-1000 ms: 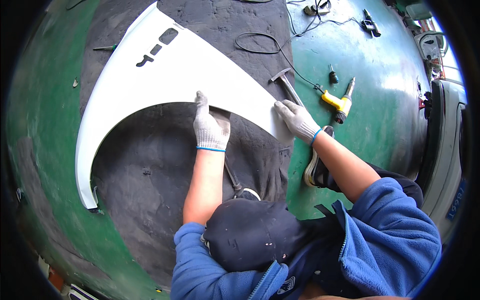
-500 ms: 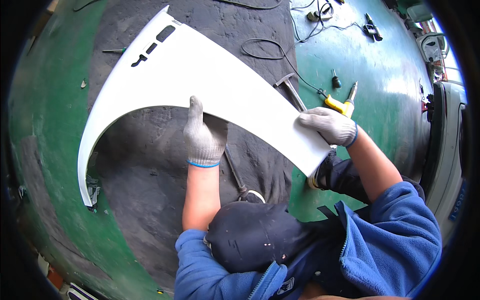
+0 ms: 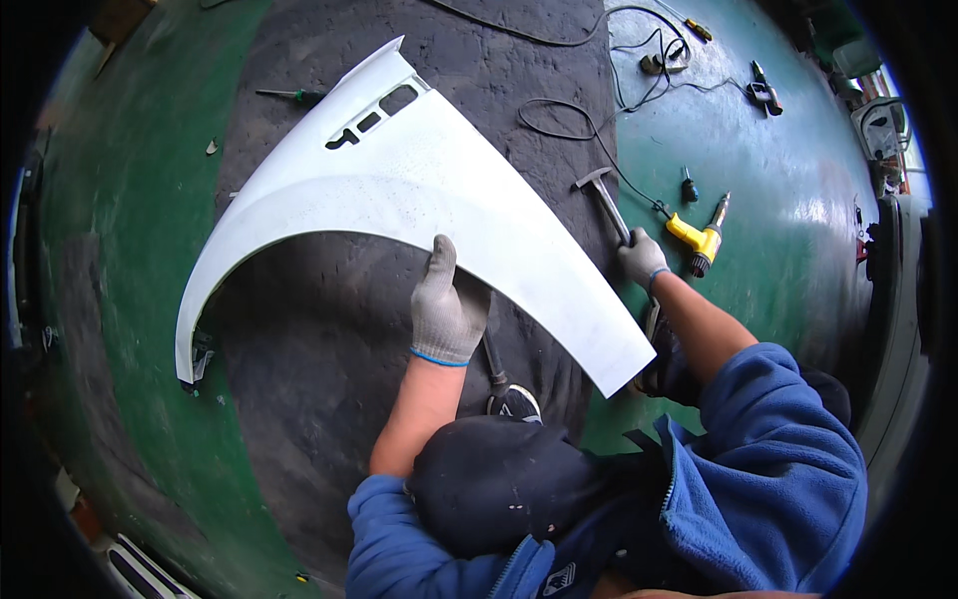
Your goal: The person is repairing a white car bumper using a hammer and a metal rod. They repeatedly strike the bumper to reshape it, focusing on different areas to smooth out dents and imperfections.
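Note:
A white curved car fender panel (image 3: 519,250) with cut-out openings spans the middle of the head view over a dark mat. My left hand (image 3: 444,299), in a pale knit glove, grips the rim of the wheel arch, thumb on top and the other fingers hidden beneath. A dark metal bar (image 3: 492,354) shows under it. Beside the panel's right edge, my right hand (image 3: 641,257), also gloved, is closed around the handle of a metal hammer (image 3: 606,197).
Right of the mat (image 3: 419,50), on the green floor, lie a yellow power tool (image 3: 699,235), screwdrivers (image 3: 689,185), cables (image 3: 559,120) and another tool (image 3: 763,95). A screwdriver (image 3: 284,93) lies beyond the panel's left edge. A vehicle body (image 3: 888,329) lines the far right.
My right hand has let go of the panel's right end and taken hold of the hammer. The panel is shifted and tilted, its right end lower in view, with my left hand still on it.

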Demonstrator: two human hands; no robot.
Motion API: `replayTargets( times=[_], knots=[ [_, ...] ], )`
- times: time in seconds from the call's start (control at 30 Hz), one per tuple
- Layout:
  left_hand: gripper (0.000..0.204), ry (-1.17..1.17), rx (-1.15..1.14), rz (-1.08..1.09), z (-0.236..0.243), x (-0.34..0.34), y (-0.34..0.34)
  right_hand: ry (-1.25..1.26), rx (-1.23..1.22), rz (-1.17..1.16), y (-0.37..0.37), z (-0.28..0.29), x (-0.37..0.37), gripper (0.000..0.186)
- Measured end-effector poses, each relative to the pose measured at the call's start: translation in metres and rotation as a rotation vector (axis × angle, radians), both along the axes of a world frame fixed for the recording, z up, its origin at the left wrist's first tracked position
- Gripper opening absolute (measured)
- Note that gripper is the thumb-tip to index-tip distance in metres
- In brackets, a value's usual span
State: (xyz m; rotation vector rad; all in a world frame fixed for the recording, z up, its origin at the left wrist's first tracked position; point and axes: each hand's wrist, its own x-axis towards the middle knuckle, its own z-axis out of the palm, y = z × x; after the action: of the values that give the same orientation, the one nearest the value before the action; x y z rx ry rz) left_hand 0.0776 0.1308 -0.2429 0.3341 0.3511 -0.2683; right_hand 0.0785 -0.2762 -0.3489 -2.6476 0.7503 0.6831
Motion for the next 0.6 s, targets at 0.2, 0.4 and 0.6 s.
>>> replayTargets(
  times=[0.2,0.4,0.6],
  knots=[
    [0.072,0.050,0.064,-0.016,-0.019,-0.046,0.016,0.136,0.609,-0.132,0.034,0.097,0.016,0.027],
    [0.067,0.116,0.143,-0.086,-0.020,-0.087,0.028,0.116,0.615,0.251,0.063,0.143,0.038,0.036],
    [0.060,0.290,0.175,-0.091,-0.043,-0.134,0.025,0.664,0.393,0.478,0.115,0.165,0.065,0.032]
  ],
)
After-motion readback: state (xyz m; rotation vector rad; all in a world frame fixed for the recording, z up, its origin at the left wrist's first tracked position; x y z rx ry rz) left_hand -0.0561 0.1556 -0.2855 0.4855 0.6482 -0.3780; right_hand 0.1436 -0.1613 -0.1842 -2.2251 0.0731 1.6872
